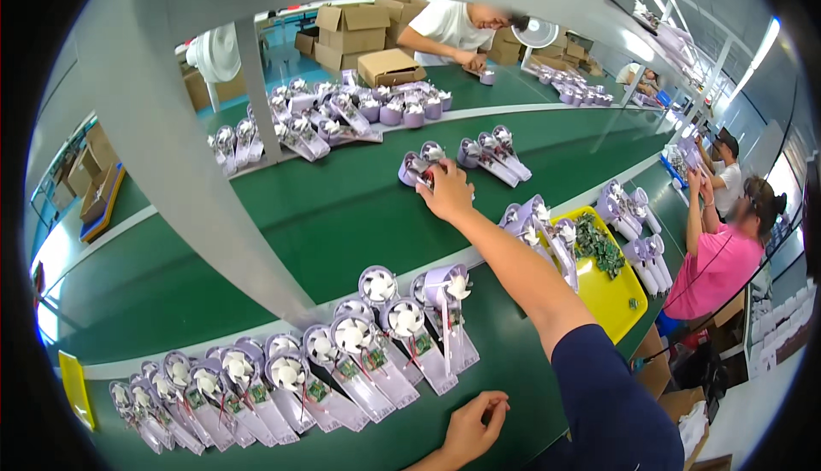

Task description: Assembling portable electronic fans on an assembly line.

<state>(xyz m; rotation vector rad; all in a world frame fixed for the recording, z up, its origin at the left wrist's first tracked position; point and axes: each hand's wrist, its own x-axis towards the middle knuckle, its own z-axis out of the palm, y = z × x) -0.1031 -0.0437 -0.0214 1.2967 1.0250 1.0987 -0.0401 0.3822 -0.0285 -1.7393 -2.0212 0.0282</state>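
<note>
My right arm stretches over the green conveyor belt. The fingers of my right hand [446,192] are closed around half-assembled lilac handheld fans [410,168] lying in a small group there. How many of them it grips is hidden by the hand. Low in the view, my left hand [475,425] hovers over the near green worktop with fingers loosely bent, thumb apart and nothing held. Beyond it stretches a row of similar open fans [355,334] with white blades, green circuit boards and red wires. One fan head [446,285] sits raised at the row's right end.
A yellow tray [629,304] with small green circuit boards lies right of my forearm, with fans [547,232] beside it. Another fan group [496,156] lies on the belt. A grey frame post [205,206] crosses at left. Co-workers sit across the belt and at right.
</note>
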